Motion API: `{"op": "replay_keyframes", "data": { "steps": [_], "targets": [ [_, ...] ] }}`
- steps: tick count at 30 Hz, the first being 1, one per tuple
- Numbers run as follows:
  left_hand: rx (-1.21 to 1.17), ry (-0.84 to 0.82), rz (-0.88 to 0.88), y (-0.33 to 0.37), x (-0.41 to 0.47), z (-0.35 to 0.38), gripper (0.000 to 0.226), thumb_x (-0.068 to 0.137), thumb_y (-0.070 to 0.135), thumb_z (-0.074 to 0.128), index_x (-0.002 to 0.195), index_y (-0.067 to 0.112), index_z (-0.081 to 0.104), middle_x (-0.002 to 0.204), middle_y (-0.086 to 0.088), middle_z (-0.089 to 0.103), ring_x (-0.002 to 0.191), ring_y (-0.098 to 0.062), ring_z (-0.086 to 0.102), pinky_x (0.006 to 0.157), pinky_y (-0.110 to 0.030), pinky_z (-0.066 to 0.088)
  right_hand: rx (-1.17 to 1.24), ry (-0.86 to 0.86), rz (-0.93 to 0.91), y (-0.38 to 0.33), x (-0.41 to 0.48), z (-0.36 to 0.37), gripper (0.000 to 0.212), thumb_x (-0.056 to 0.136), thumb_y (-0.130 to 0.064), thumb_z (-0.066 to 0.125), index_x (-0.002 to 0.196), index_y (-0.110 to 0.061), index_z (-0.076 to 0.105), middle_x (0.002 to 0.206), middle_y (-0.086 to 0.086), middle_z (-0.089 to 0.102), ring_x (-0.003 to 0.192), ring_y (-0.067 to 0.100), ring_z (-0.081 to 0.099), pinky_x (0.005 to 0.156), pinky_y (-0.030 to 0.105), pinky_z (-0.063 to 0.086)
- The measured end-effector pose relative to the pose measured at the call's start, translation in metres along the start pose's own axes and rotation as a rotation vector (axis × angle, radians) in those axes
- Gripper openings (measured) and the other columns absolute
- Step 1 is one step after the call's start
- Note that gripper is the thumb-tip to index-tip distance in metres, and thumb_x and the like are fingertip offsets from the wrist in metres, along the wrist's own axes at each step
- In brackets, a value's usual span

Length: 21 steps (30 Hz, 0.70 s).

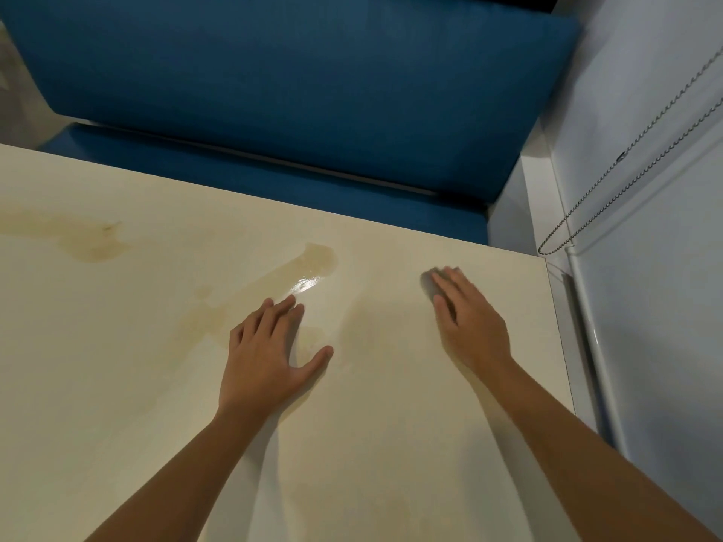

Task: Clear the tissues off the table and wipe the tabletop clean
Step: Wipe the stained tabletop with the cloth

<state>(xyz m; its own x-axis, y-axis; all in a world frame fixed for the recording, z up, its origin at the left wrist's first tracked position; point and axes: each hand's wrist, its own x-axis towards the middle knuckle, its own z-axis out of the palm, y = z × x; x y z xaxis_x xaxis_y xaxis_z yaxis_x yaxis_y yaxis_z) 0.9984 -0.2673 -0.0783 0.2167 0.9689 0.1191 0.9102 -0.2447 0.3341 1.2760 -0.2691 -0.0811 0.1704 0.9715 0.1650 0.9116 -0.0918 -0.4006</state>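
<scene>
Stains of yellowish liquid streak the cream desk, one glossy patch near the middle and a fainter one far left. The left hand rests flat on the desk, fingers straight and thumb spread, its fingertips just short of the glossy patch. The right hand, blurred, presses straight fingers onto a grey cloth near the desk's far right corner. A blue bench stands beyond.

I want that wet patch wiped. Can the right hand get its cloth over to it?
Probably yes. The wet patch lies just left of the right hand and its grey cloth, with bare table between. The left hand rests flat nearer the person, not across the path.
</scene>
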Motion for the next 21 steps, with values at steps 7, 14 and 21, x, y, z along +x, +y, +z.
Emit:
{"op": "replay_keyframes", "data": {
  "steps": [7, 14, 21],
  "targets": [
    [0.004, -0.001, -0.005, -0.001, -0.001, 0.000, 0.076, 0.073, 0.070, 0.036, 0.130, 0.021, 0.050, 0.140, 0.008, 0.043, 0.136, -0.019, 0.031, 0.105, -0.037, 0.025, -0.077, 0.038, -0.048, -0.055, -0.019, 0.029, 0.047, 0.098, -0.029, 0.026, 0.142, -0.016, 0.037, 0.147, 0.003, 0.036, 0.139, 0.017, 0.027, 0.113, 0.022, 0.018],
    [0.004, -0.010, 0.003, -0.001, -0.001, 0.000, 0.079, 0.073, 0.072, 0.033, 0.132, 0.022, 0.048, 0.142, 0.008, 0.041, 0.137, -0.018, 0.028, 0.106, -0.038, 0.025, -0.043, -0.151, -0.425, -0.011, -0.063, -0.009, 0.041, 0.097, -0.036, 0.035, 0.134, -0.025, 0.049, 0.144, -0.009, 0.041, 0.136, 0.002, 0.029, 0.110, 0.020, 0.027],
    [-0.004, -0.008, 0.001, -0.001, 0.000, 0.000, 0.080, 0.073, 0.072, 0.032, 0.133, 0.022, 0.047, 0.143, 0.010, 0.039, 0.138, -0.017, 0.026, 0.108, -0.037, 0.022, -0.033, 0.136, 0.286, -0.001, -0.044, -0.006, 0.041, 0.099, -0.026, 0.034, 0.140, -0.023, 0.040, 0.148, -0.005, 0.034, 0.139, 0.012, 0.025, 0.107, 0.031, 0.033]
  ]
}}
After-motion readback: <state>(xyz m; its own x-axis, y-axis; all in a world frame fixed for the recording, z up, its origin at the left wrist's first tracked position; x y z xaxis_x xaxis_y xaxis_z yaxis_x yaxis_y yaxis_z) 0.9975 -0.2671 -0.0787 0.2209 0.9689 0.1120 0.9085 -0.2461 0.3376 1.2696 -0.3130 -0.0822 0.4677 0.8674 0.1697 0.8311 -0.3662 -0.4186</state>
